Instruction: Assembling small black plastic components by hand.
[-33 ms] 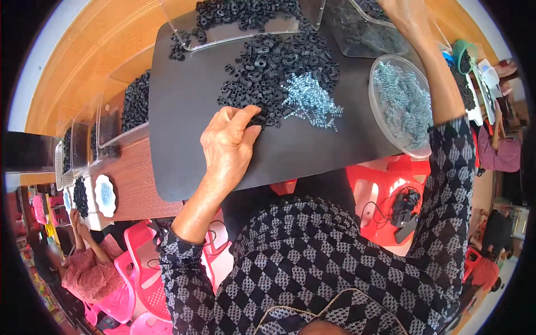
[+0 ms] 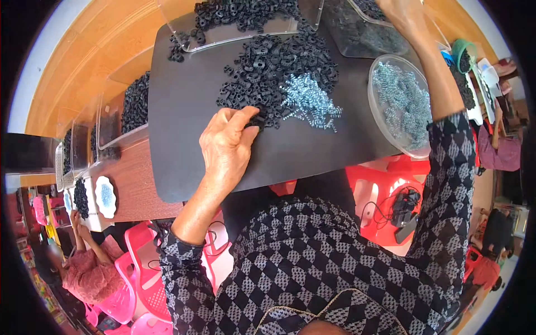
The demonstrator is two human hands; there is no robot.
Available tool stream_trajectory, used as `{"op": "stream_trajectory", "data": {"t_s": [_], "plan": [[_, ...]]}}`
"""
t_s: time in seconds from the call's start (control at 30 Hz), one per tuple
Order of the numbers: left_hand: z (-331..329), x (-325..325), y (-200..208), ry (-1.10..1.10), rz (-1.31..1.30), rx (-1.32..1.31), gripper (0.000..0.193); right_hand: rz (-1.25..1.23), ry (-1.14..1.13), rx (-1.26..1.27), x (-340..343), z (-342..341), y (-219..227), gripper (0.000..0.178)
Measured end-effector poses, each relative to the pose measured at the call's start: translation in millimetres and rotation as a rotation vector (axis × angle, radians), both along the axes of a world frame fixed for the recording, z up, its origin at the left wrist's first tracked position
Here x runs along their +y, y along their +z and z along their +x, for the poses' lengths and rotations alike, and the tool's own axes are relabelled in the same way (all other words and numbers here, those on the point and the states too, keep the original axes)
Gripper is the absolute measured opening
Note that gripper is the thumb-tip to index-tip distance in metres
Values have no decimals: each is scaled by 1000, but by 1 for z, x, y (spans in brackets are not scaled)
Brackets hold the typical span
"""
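My left hand [image 2: 226, 139] rests at the near left edge of a pile of small black plastic parts [image 2: 262, 70] on the dark board. Its thumb and forefinger come together by the black parts; whatever is between them is too small and covered to name. Beside the pile's near right side lies a heap of small pale-blue metal coil springs [image 2: 312, 103]. At the upper right my right hand [image 2: 403, 17] reaches over a clear tub of black parts [image 2: 368, 42]. The picture's top edge cuts off its fingers. A round clear tub [image 2: 377, 120] full of springs sits below my right forearm.
At the far edge, a clear bin [image 2: 245, 42] holds more black parts. The dark board [image 2: 184, 128] lies on a reddish-brown table [image 2: 134, 190], with other bins at left. Red chair [image 2: 385, 195] and pink chair [image 2: 142, 245] stand close by. Other people sit at both sides.
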State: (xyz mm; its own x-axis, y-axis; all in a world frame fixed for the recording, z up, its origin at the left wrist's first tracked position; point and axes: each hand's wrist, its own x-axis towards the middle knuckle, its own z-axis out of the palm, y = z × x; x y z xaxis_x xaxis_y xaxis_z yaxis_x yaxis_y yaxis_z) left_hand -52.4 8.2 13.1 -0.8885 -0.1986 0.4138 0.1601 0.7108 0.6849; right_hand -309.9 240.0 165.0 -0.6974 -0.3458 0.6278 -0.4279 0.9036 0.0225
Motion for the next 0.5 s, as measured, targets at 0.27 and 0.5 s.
{"op": "stream_trajectory", "data": {"t_s": [0.27,0.5], "plan": [[-8,-19,6,43,-1,-35,26,31,-9,220,15,-22,-26,21],[-30,-41,14,110,-64,-17,21,-61,480,390,4,44,-35,17]]}}
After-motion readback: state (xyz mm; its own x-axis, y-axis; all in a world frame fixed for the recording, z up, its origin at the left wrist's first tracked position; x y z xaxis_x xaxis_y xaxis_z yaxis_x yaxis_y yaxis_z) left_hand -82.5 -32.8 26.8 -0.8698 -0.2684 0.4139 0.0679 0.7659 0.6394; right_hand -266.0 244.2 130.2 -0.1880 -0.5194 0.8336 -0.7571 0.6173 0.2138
